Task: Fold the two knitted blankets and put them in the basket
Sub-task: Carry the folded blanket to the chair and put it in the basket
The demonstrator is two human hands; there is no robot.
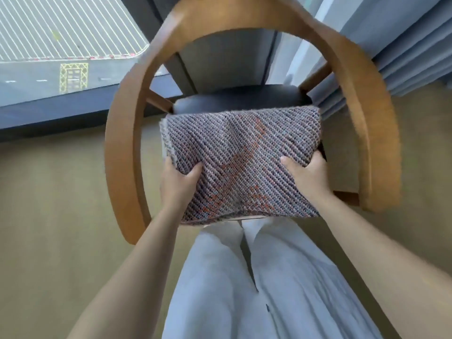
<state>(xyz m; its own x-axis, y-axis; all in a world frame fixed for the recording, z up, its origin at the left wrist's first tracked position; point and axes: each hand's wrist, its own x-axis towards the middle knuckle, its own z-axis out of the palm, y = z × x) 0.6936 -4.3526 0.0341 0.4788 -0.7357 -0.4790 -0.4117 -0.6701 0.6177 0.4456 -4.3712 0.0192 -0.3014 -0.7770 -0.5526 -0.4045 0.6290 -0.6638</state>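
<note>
Grey-orange knitted blanket (241,162) folded thick | left hand (177,184) grips it | right hand (307,176) grips it

The blanket (241,165) hid most of the black seat (244,97) and the fingers, bar 2 thumbs, of the left hand (178,184) and right hand (308,177), while the chair's wooden back (244,18) was blurred and cut by the top edge.

Coarse knitted wool-like blanket (241,165); smooth varnished wooden chair (362,94) with matt dark padded seat (242,97).
</note>
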